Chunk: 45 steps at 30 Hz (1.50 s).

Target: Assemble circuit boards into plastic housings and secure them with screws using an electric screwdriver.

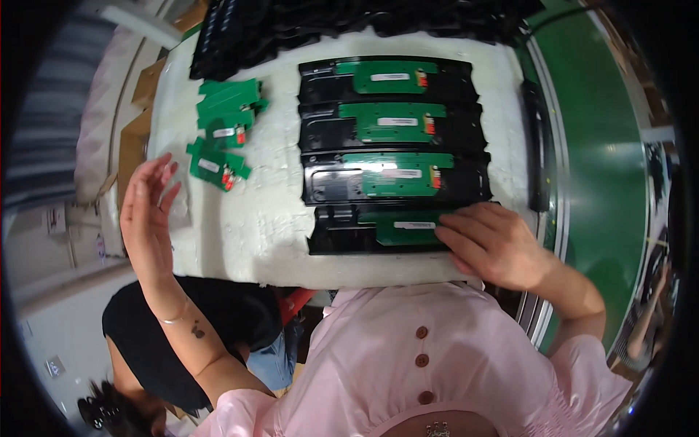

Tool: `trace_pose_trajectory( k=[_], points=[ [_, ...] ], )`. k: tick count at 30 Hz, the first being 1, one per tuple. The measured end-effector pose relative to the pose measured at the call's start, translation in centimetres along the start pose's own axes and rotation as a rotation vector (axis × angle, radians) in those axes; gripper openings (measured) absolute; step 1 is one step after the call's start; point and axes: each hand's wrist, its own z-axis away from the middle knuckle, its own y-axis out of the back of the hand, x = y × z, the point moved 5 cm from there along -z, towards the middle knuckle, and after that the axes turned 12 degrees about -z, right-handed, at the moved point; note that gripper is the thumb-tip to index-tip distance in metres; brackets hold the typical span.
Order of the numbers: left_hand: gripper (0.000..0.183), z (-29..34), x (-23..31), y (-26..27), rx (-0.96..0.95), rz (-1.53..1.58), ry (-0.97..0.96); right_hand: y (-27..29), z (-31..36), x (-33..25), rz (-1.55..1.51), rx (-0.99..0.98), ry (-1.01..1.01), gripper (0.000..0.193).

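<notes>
Several black plastic housings lie in a column on the white work surface, each bearing a green circuit board with a white label. My right hand rests on the right end of the nearest circuit board, in the nearest black housing. Its fingers are bent over that end and hide it; whether they grip anything cannot be made out. At the left, my left hand is raised with its fingers apart and nothing in them. Closest to it lies a loose circuit board with a red and white connector.
More loose circuit boards are piled at the far left. A heap of black parts lines the back edge. Along the right runs a green conveyor belt, beside a long black bar. Another person in black sits at the lower left.
</notes>
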Motion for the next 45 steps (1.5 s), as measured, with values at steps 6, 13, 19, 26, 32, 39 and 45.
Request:
trace_pose_trajectory(
  k=[6, 13, 19, 26, 32, 39, 45],
  points=[
    [0.033, 1.1, 4.1, -14.0, -0.358, -0.373, -0.41, 2.7, -2.8, 5.7, 0.109, 0.145, -0.02, 0.032],
    [0.063, 3.7, 2.8, -22.5, -0.569, -0.745, -0.795, 1.2, -5.9, 9.3, 0.062, 0.114, -0.017, 0.038],
    [0.06, 5.0, 2.7, -21.6, -0.622, -0.699, -0.754, 0.7, -7.2, 9.1, 0.162, -0.145, -0.086, 0.038],
    [0.061, 5.0, 2.9, -21.7, -0.64, -0.747, -0.752, 4.1, -9.7, 13.7, 0.182, 0.321, 0.003, 0.051],
    [0.063, 3.3, 2.8, -20.8, -0.526, -0.748, -0.762, 1.2, -10.9, 16.4, 0.128, 0.107, -0.202, 0.07],
    [0.07, 0.0, 4.7, -13.8, -0.153, -0.635, -0.657, 3.5, -7.4, 6.9, -0.06, 0.088, -0.135, 0.065],
    [0.087, 0.9, 2.6, -16.7, -0.665, -0.97, -0.635, 1.9, -6.7, 3.4, -0.164, -0.161, -0.27, 0.081]
  ],
)
